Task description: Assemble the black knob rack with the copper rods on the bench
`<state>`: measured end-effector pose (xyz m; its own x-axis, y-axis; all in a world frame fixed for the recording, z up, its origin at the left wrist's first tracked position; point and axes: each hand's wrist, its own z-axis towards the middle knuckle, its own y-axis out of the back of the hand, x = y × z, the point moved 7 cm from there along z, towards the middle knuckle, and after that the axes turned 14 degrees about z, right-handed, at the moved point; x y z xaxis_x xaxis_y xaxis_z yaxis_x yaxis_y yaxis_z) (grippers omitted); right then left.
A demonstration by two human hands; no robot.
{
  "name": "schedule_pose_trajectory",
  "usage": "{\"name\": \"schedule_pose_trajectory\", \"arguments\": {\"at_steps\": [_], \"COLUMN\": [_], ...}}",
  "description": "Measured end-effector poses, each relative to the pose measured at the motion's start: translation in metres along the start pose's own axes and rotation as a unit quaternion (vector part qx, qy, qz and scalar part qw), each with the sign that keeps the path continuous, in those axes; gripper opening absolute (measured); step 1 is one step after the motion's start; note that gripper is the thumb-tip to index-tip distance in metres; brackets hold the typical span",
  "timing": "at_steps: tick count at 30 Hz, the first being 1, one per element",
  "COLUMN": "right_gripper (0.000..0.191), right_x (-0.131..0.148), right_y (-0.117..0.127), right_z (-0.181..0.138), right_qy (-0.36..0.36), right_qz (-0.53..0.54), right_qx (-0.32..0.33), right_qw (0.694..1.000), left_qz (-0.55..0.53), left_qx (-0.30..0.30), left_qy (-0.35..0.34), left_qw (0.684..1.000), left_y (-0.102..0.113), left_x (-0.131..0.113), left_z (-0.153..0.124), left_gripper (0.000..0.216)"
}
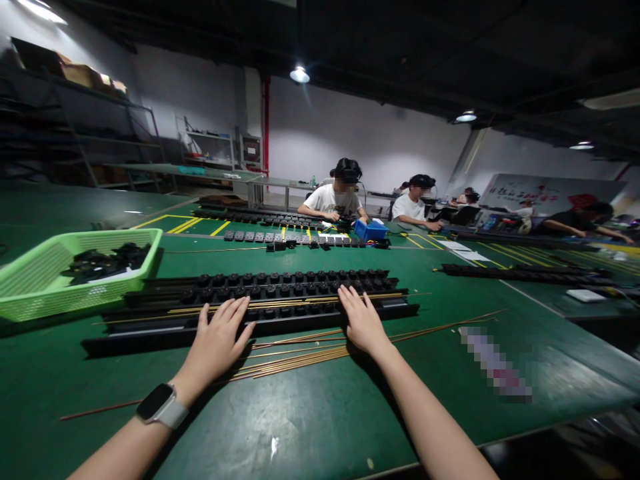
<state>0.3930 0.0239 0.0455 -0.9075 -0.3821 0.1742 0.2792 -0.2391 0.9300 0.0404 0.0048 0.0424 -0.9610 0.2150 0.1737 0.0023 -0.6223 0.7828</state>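
Observation:
My left hand (219, 339), a smartwatch (161, 405) on its wrist, lies with fingers spread over the front black rails. Palm down too, with fingers outstretched, my right hand (361, 323) rests farther along the same rails. Long thin brass-coloured rods (295, 304) lie lengthwise along the rails between and under the hands. Each long black rail (135, 343) runs across the table; the rear ones carry rows of black knob-like pieces (273, 291). More loose rods (300, 364) lie fanned out on the table, nearer me. Whether the fingertips press on the rods is unclear.
A green plastic basket (95, 291) at left holds black parts (107, 261). Farther back on the green table (280, 427) are rows of black pieces (295, 238) and a blue bin (371, 230). Co-workers (335, 197) sit across. A blurred-out item (495, 365) lies at right.

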Motion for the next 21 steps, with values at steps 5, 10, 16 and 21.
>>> {"name": "schedule_pose_trajectory", "arguments": {"at_steps": [5, 10, 16, 21], "right_gripper": [0.101, 0.096, 0.102, 0.086], "right_x": [0.011, 0.023, 0.084, 0.147], "right_y": [0.0, 0.007, 0.006, -0.013], "right_z": [0.001, 0.004, 0.023, 0.042], "right_qy": [0.013, 0.017, 0.117, 0.187], "right_qz": [0.008, 0.019, 0.056, 0.094], "right_qx": [-0.006, -0.004, 0.013, 0.015], "right_qw": [1.0, 1.0, 0.991, 0.978], "left_qz": [-0.003, -0.006, -0.002, 0.007], "left_qx": [0.004, 0.003, -0.002, -0.011], "left_qy": [0.001, 0.002, 0.002, -0.002], "left_qw": [1.0, 1.0, 1.0, 1.0], "left_y": [0.001, 0.0, 0.002, 0.004], "left_x": [0.0, 0.001, 0.0, -0.001], "left_z": [0.0, 0.0, -0.001, -0.002], "left_gripper": [0.062, 0.061, 0.059, 0.059]}}
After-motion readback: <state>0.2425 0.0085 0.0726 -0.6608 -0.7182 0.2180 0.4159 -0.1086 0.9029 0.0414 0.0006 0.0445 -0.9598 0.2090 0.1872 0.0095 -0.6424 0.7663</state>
